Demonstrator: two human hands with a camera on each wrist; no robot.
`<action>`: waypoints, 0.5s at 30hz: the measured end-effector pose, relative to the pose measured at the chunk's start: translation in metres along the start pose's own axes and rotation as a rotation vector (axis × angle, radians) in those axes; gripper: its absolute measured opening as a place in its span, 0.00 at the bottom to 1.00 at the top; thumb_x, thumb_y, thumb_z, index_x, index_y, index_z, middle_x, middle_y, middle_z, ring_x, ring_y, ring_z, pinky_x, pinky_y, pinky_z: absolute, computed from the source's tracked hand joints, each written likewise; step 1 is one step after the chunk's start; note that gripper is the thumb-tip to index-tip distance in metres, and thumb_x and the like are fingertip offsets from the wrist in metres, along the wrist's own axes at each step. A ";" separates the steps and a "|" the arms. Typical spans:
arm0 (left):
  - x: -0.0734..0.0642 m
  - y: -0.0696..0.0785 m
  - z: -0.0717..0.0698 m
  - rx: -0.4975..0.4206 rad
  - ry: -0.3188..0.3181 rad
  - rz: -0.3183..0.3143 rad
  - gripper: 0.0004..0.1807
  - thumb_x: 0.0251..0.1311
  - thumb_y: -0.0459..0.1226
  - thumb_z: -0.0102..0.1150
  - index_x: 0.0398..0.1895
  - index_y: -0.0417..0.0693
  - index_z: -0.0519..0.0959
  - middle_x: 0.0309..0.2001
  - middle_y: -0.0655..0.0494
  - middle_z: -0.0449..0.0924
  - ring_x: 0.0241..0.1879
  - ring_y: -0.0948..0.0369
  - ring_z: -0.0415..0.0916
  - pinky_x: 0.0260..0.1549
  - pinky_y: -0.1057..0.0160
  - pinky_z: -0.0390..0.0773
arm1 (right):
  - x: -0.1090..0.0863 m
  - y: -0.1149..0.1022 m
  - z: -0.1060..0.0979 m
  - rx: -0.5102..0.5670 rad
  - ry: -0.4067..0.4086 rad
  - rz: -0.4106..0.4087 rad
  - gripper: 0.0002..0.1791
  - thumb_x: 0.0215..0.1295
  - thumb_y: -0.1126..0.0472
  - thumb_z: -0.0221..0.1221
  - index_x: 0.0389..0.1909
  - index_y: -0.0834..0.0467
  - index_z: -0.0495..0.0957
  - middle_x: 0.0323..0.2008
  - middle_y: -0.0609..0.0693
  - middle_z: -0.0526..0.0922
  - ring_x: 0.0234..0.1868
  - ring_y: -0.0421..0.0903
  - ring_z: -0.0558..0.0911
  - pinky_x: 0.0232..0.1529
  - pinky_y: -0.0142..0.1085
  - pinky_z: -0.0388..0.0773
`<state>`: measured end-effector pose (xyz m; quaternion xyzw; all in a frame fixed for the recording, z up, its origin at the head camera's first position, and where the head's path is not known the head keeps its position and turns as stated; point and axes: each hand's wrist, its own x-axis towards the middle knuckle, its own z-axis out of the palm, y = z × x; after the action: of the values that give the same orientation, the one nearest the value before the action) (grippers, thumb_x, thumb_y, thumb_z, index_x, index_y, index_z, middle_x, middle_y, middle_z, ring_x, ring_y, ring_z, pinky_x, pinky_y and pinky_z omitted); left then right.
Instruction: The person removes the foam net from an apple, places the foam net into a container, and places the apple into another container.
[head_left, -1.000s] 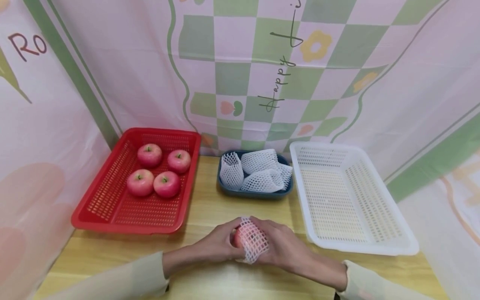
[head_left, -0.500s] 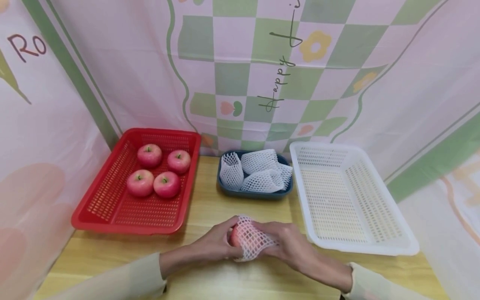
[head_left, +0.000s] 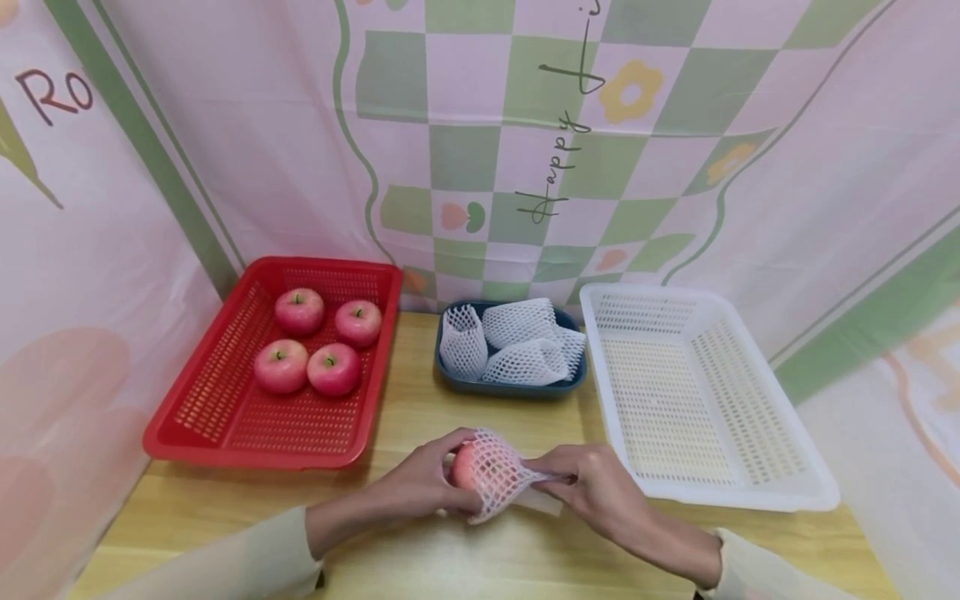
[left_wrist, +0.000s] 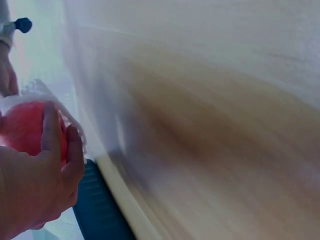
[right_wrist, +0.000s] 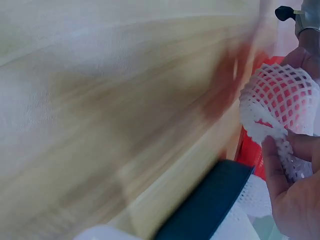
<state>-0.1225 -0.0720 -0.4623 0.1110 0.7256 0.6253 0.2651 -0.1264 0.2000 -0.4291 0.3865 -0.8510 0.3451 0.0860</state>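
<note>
Above the near part of the table, my left hand grips a red apple from its left side, fingers curled round it in the left wrist view. A white foam net sleeve covers the apple's right part. My right hand pinches the sleeve's gathered right end between thumb and fingers, a little away from the fruit. From the right wrist, the stretched mesh shows red apple through its holes. The apple's left side stays bare under the left hand.
A red basket with several apples stands at the left. Behind the hands is a dark blue tray holding several foam net sleeves. A white basket stands at the right, and a printed curtain hangs behind.
My right hand has moved right, from cupping the netted apple to pulling the sleeve's end out into a narrow gather. The left hand has shifted slightly left with the apple.
</note>
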 end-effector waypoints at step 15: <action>-0.014 -0.002 -0.019 0.087 0.036 0.010 0.42 0.54 0.45 0.82 0.73 0.57 0.73 0.60 0.56 0.82 0.59 0.56 0.78 0.53 0.57 0.79 | 0.014 -0.002 -0.036 -0.151 0.102 -0.016 0.19 0.44 0.76 0.79 0.38 0.55 0.93 0.32 0.47 0.92 0.31 0.37 0.88 0.32 0.21 0.82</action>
<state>-0.1208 -0.0952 -0.4589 0.1147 0.7562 0.5962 0.2439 -0.1385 0.2143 -0.3958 0.3676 -0.8660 0.2986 0.1609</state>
